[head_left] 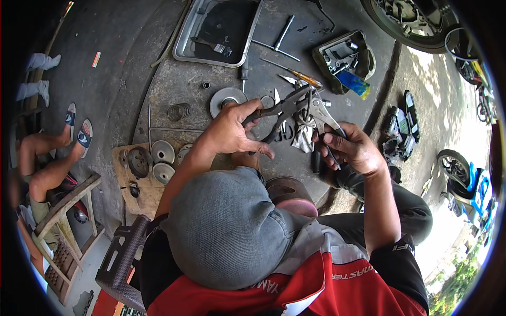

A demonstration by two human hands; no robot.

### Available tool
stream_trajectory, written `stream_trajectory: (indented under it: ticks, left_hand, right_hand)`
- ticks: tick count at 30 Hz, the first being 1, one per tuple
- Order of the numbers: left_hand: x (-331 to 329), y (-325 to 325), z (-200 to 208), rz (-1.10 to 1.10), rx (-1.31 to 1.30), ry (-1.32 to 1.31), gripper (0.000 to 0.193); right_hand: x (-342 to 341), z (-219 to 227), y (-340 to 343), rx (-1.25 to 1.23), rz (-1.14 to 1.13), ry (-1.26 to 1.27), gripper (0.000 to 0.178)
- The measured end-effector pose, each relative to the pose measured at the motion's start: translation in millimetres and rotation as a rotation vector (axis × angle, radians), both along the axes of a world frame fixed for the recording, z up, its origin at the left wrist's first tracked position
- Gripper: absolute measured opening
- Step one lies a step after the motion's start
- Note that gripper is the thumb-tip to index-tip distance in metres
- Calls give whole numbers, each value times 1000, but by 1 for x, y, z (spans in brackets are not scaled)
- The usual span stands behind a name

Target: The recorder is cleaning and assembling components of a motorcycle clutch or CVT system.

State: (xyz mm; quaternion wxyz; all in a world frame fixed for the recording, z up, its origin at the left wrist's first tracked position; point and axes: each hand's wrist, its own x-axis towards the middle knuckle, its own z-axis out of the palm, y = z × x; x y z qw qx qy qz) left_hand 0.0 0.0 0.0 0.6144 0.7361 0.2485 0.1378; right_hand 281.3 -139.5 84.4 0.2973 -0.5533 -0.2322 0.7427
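My left hand (229,129) has its fingers around one handle of dark-jawed pliers (289,105), and the thumb is spread near the other handle. My right hand (354,147) grips silver pliers (318,111) with black handles, which stand a little apart. The heads of the two pliers meet and overlap in front of me; I cannot make out what, if anything, is between the jaws. Beneath them, a pale rag (304,136) and scissors-like handles (285,130) lie on the ground. Close to my left hand is a round metal disc (227,100).
A metal tray (182,50) holds a brush. Right of it are a T-handle wrench (284,32), a screwdriver (298,73) and a box of sockets (317,55). Round metal parts (162,151) sit on cardboard at left. A wheel (408,23) stands far right. Another person's legs (45,147) show at left.
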Motion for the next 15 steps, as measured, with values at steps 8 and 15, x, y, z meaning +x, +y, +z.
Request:
stream_trajectory:
  ticks: [8, 15]
  left_hand:
    - [6, -12, -3, 67, 25, -70, 57]
    - [15, -16, -2, -15, 46, -180, 49]
  right_hand:
    - [-17, 8, 0, 30, -53, 30, 24]
    - [-27, 9, -4, 37, -51, -6, 25]
